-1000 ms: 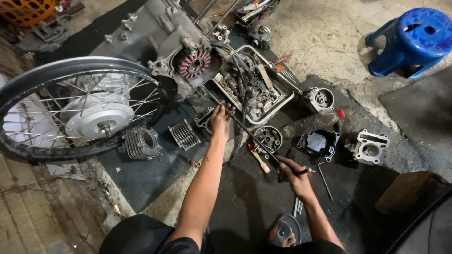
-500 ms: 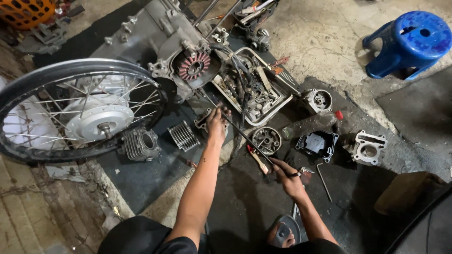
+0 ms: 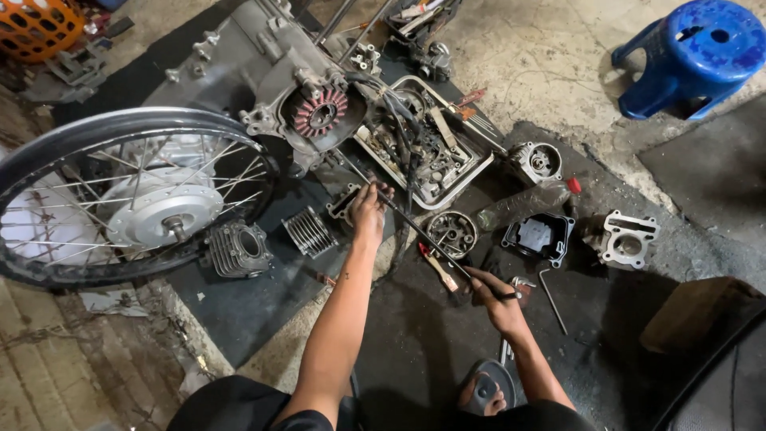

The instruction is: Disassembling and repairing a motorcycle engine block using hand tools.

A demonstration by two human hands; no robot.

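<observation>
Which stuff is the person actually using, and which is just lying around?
In use:
- long thin dark metal rod, held by left hand and right hand
- grey engine casing

Lying about:
- blue plastic stool
- spoked wheel
- finned grey cylinder

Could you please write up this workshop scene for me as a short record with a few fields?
setting: workshop floor with a dark mat
left hand: grips the far end of a long thin rod near the engine case
right hand: holds the near end of the same rod
left of the arms: spoked wheel, finned cylinder
ahead: metal tray of small parts
far right: blue stool
</observation>
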